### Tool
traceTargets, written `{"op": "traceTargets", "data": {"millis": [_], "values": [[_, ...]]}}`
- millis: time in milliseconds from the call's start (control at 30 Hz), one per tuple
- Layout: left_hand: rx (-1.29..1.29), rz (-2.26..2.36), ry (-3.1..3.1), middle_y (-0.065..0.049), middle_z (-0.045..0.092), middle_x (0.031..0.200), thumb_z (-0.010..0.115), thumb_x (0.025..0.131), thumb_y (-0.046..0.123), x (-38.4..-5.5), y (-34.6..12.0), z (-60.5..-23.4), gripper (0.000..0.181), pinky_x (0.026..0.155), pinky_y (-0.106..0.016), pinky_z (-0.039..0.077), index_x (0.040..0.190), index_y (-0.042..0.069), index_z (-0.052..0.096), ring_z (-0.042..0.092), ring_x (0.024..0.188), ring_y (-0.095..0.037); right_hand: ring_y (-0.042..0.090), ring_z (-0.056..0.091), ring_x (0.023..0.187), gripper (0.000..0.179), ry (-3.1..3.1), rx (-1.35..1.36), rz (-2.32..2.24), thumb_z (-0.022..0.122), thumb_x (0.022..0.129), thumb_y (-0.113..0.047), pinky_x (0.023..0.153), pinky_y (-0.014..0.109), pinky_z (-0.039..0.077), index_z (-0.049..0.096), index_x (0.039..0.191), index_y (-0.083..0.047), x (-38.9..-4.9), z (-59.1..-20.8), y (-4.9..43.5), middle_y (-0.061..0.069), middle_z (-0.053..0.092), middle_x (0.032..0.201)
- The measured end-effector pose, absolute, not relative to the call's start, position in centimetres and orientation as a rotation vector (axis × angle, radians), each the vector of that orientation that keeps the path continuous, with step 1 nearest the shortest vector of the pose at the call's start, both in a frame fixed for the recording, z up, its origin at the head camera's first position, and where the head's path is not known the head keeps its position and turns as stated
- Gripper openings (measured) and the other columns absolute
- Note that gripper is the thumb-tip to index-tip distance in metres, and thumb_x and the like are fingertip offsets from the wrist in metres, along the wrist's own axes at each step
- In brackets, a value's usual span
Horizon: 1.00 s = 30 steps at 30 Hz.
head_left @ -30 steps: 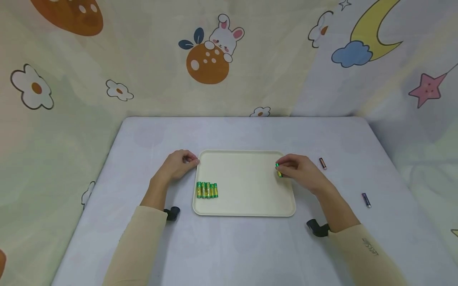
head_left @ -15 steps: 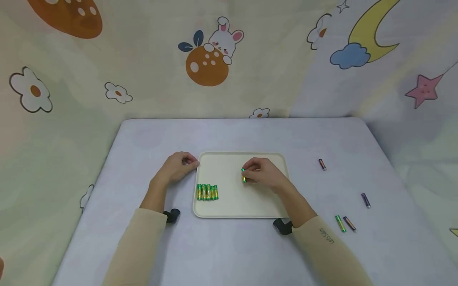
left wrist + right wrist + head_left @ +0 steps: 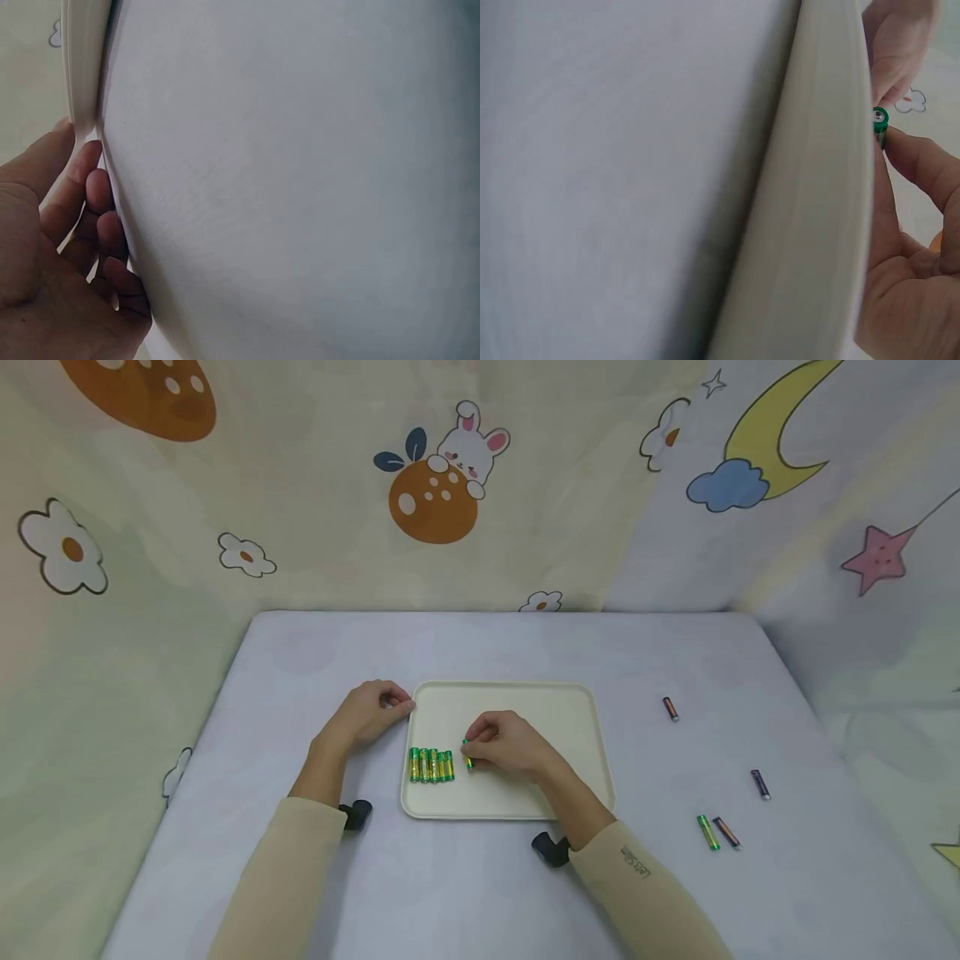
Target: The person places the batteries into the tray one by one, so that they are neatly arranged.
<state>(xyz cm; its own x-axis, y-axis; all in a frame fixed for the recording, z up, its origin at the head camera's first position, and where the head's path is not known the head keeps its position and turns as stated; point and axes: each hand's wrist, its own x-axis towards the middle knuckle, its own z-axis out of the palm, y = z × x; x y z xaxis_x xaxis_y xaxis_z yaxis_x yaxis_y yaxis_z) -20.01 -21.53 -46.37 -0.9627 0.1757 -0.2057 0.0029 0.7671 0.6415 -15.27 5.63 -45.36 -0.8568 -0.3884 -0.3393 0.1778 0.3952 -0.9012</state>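
My right hand (image 3: 506, 743) pinches a green and yellow battery (image 3: 880, 120) between thumb and fingertips, over the cream tray (image 3: 551, 714). Just left of it, several green and yellow batteries (image 3: 432, 766) lie side by side in a row near the tray's left edge. In the right wrist view the tray's rim partly covers the pinching fingers, and the battery's end shows above it. My left hand (image 3: 371, 714) is at the tray's left edge, thumb and index finger pinching the rim (image 3: 84, 75) in the left wrist view, its other fingers curled beneath.
Right of the tray on the white-covered table (image 3: 465, 893) lie a green battery (image 3: 708, 832) with a dark and copper battery (image 3: 727, 833) beside it. Farther back are a dark battery (image 3: 761, 785) and a brown one (image 3: 671, 709). A printed cloth hangs behind the table.
My right hand has carried the battery leftward across the tray, from its right edge to close beside the row. The left hand stays at the rim.
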Motion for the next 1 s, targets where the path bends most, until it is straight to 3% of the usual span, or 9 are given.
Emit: {"op": "traceTargets", "data": {"millis": [433, 833, 1000], "values": [[0.151, 0.988, 2.711, -0.006, 0.064, 0.103, 0.066, 0.100, 0.036, -20.2, -20.8, -46.0, 0.029, 0.083, -0.036, 0.042, 0.113, 0.011, 0.071, 0.054, 0.096, -0.023, 0.016, 0.069, 0.073, 0.013, 2.292, -0.217, -1.308, 0.075, 0.093, -0.019, 0.072, 0.027, 0.055, 0.068, 0.099, -0.009, -14.9, -44.9, 5.4, 0.005, 0.067, 0.085], [0.163, 0.963, 2.718, -0.005, 0.064, 0.104, 0.065, 0.100, 0.038, -20.4, -20.8, -46.3, 0.030, 0.083, -0.037, 0.042, 0.114, 0.012, 0.071, 0.054, 0.096, -0.023, 0.022, 0.073, 0.083, 0.019, 2.344, -0.331, -1.323, 0.073, 0.095, -0.027, 0.079, 0.033, 0.054, 0.069, 0.104, -0.011, -13.8, -43.0, 10.5, 0.004, 0.069, 0.093], [0.119, 0.938, 2.719, -0.006, 0.063, 0.105, 0.065, 0.100, 0.038, -20.1, -21.1, -46.4, 0.030, 0.084, -0.037, 0.042, 0.114, 0.012, 0.070, 0.053, 0.097, -0.024, 0.027, 0.072, 0.089, 0.023, 2.314, -0.327, -1.404, 0.073, 0.095, -0.025, 0.082, 0.037, 0.059, 0.068, 0.108, -0.007, -13.3, -42.8, 12.6, 0.009, 0.069, 0.097]]}}
